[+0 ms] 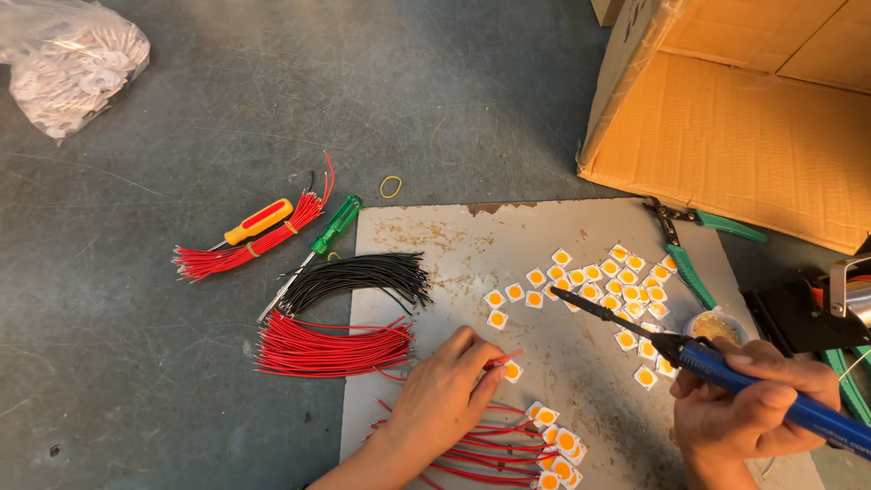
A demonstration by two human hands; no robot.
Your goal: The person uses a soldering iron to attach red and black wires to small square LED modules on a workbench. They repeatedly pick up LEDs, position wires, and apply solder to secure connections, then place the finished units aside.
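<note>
My left hand (445,390) pinches the end of a thin red wire (504,359) against a small white square chip with an orange centre (513,370) on the grey work board (435,245). My right hand (753,399) grips a blue-handled soldering iron (717,361); its dark tip (581,299) points up and left, hovering over the board apart from the held chip. Loose chips (599,277) lie scattered in the board's middle. Chips with red wires attached (544,449) lie under my left hand.
Left of the board lie red wire bundles (331,349) (245,249), a black bundle (358,277), and two screwdrivers, yellow (259,222) and green (331,227). Green-handled pliers (689,249), a round flux tin (715,325), a cardboard box (753,127) and a plastic bag (73,63) are around.
</note>
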